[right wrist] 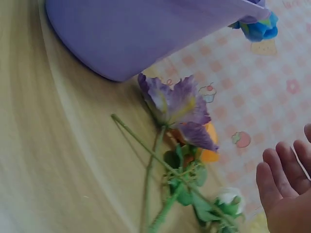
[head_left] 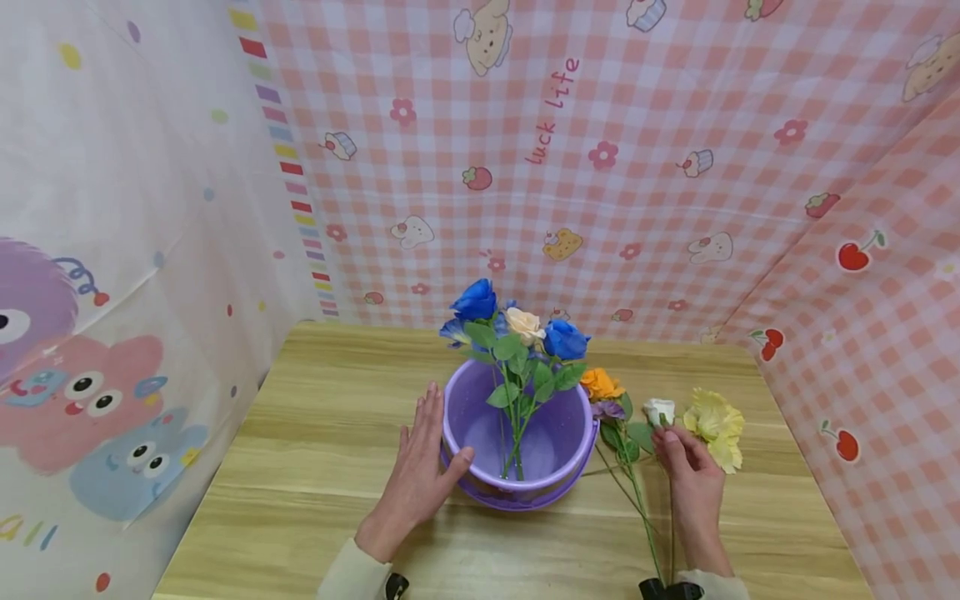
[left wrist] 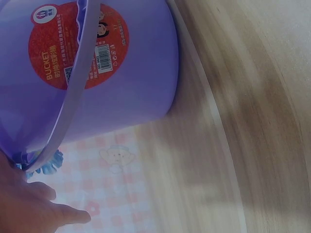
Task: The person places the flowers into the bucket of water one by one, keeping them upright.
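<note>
A purple bucket holds blue roses, a cream rose and leafy stems. My left hand rests at its left rim, fingers stretched along the outside and thumb by the near edge. In the left wrist view, fingers extend near the bucket's handle. To the bucket's right, my right hand is above a white rose. The right wrist view shows its fingers loosely extended, apart from the white rose. The thumb is hidden there.
An orange flower and a purple flower lie against the bucket's right side, their stems crossing toward the near edge. Beyond the right hand is a yellow flower. Printed cloth hangs behind the wooden table.
</note>
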